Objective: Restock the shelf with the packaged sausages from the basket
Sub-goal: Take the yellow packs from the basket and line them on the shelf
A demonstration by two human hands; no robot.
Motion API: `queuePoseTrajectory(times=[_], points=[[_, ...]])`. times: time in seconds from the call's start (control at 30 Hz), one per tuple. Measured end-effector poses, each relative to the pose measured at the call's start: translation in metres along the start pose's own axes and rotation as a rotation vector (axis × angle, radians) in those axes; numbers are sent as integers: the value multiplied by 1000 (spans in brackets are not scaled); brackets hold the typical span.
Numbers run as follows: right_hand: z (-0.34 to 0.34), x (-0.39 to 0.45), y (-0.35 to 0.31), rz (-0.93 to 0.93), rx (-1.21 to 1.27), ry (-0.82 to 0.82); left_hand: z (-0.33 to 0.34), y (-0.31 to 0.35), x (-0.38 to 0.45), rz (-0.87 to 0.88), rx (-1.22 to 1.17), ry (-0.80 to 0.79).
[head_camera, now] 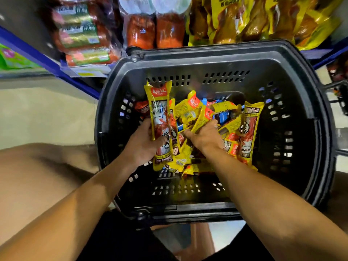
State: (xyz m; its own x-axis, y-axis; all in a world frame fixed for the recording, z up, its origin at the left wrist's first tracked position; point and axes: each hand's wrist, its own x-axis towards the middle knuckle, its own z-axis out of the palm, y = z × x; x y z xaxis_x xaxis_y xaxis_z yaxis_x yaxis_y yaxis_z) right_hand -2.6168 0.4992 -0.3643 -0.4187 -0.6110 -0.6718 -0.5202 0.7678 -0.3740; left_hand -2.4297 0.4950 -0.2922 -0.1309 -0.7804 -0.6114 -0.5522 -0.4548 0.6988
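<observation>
Left hand: grips a yellow sausage packet lengthwise over the basket's left half.
Right hand: fingers curled into the loose pile mid-basket, pinching a packet edge.
Basket: black, perforated.
Held packet: long axis toward the far rim, red header farthest.
Shelf: beyond the far rim.
Risk: slick film may slip; neighbours may drag out.

The yellow sausage packet gripped in the left hand bears Chinese characters on a red tab above the grip; they are too blurred to read. Neighbouring packets likewise.
</observation>
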Motion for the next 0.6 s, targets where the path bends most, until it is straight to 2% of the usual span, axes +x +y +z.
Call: queuePoseTrajectory(times=[0.13, 0.33, 0.53, 0.6], points=[[-1, 5, 1, 48, 39, -46, 1, 1, 2, 5, 2, -21], [-24, -4, 10, 46, 658, -119, 5, 6, -1, 50, -15, -8], [-63, -31, 11, -20, 1046, -217, 7, 21, -14, 171, -61, -85], [-71, -44, 14, -81, 1085, -265, 9, 28, -21, 216, -56, -102]])
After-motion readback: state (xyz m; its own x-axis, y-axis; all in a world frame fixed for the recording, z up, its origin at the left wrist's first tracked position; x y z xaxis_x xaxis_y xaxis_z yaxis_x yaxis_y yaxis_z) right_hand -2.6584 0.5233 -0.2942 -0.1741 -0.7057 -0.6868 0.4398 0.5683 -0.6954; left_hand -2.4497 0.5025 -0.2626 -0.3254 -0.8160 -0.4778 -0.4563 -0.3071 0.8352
